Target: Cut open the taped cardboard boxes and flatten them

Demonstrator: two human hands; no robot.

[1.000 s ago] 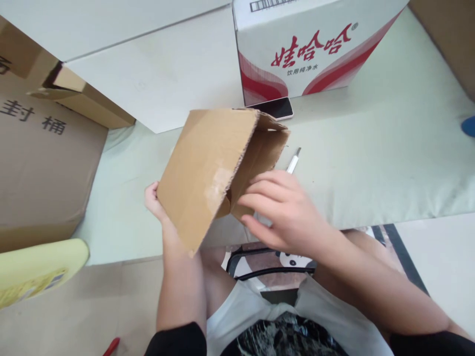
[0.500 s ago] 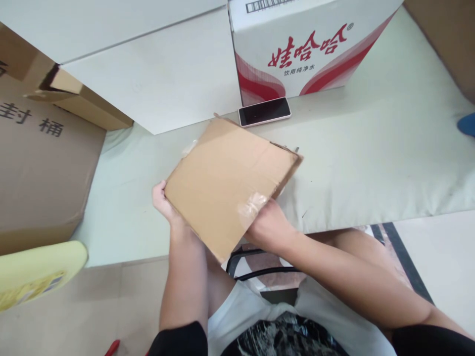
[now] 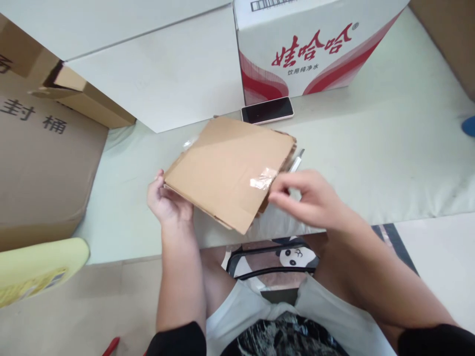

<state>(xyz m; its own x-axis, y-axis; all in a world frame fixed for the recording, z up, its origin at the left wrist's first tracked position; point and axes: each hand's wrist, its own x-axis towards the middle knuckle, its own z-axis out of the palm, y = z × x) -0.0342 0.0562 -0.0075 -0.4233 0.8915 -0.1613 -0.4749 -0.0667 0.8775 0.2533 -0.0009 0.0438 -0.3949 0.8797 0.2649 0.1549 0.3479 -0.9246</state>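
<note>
A flattened brown cardboard box (image 3: 230, 165) with clear tape on its edges lies tilted above the bench. My left hand (image 3: 168, 200) is closed around its left corner, thumb at the edge and fingers underneath. At the taped right edge is my right hand (image 3: 308, 198), its thumb and forefinger curled together in a pinch. Whether those fingertips grip the tape or the cardboard edge cannot be made out. A light-handled utility knife (image 3: 297, 162) shows just beyond that edge, partly hidden by the cardboard and the right hand.
A phone (image 3: 267, 110) lies on the pale green cloth (image 3: 378, 163) before a white-and-red water carton (image 3: 297, 59). Left of it stands a large white box (image 3: 159, 74). Brown cartons (image 3: 44, 163) and a yellow rounded object (image 3: 40, 269) are at left; a blue object (image 3: 468, 126) is at far right.
My right hand has come out from beneath the cardboard to its right edge. The cardboard's near corner has risen and shifted right, and more of the knife shows.
</note>
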